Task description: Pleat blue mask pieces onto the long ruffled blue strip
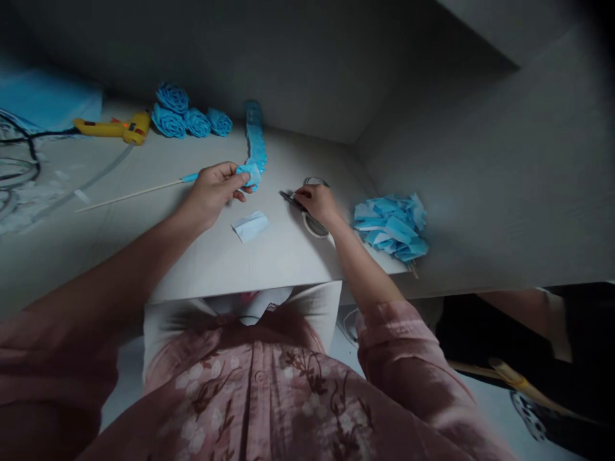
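My left hand [216, 189] pinches a piece of bright blue crepe paper [250, 174] between thumb and fingers. From that spot a ruffled blue paper strip [255, 131] runs back towards the rear wall. A thin wooden stick [134, 195] with a blue-wrapped end reaches up to this hand; whether the hand holds it, I cannot tell. On the right, my right hand [316, 203] has its fingers closed on a pair of scissors [287, 197], low over the table, blades pointing left. A pale blue folded scrap [250, 226] lies between the hands, near the front edge.
Several rolled blue paper roses [173, 115] sit along the back left, beside a yellow glue gun [115, 128] with its cord. A heap of blue paper pieces [391, 224] lies at right. Blue sheets [52, 99] and white scraps [33, 198] are far left. Walls rise behind and right.
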A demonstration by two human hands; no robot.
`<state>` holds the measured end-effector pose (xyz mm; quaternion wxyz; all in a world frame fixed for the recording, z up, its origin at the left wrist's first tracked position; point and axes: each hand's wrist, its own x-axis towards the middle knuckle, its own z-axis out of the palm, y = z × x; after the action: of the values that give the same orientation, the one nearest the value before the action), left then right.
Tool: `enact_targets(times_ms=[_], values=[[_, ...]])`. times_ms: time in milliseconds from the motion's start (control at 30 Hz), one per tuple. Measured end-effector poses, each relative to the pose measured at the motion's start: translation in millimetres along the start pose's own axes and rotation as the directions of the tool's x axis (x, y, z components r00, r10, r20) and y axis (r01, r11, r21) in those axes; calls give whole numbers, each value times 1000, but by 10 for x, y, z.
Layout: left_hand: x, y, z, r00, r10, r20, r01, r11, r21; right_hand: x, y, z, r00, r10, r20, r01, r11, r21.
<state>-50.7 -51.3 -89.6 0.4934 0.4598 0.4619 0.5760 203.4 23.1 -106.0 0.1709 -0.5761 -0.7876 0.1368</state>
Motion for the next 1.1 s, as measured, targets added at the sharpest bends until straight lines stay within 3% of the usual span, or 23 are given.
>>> enact_targets(times_ms=[333, 633, 733, 833, 933, 1033, 1100], values=[[-26, 41, 13, 999, -34, -4, 34, 999, 5, -6, 73, 247, 987, 56, -150, -51, 998, 34], [-22, 25, -9, 997, -59, 44, 56, 997, 53, 22, 176, 337, 966, 115, -230, -18, 922, 387], [-24, 31, -6, 997, -49, 64, 46, 997, 58, -40, 104, 310, 947, 74, -311, 68, 904, 423], [-42, 49, 10, 995, -45, 86, 38, 997, 74, -211, -116, 234, 889, -100, -446, 293, 873, 389], [-69, 69, 24, 993, -58, 108, 47, 993, 105, -392, -381, 152, 756, -299, -583, 511, 826, 238], [-92, 82, 30, 989, -70, 133, 54, 991, 124, -468, -551, 102, 653, -483, -584, 625, 779, 54], [-101, 83, 29, 986, -75, 149, 56, 990, 129, -460, -596, 92, 641, -527, -558, 629, 777, -11]])
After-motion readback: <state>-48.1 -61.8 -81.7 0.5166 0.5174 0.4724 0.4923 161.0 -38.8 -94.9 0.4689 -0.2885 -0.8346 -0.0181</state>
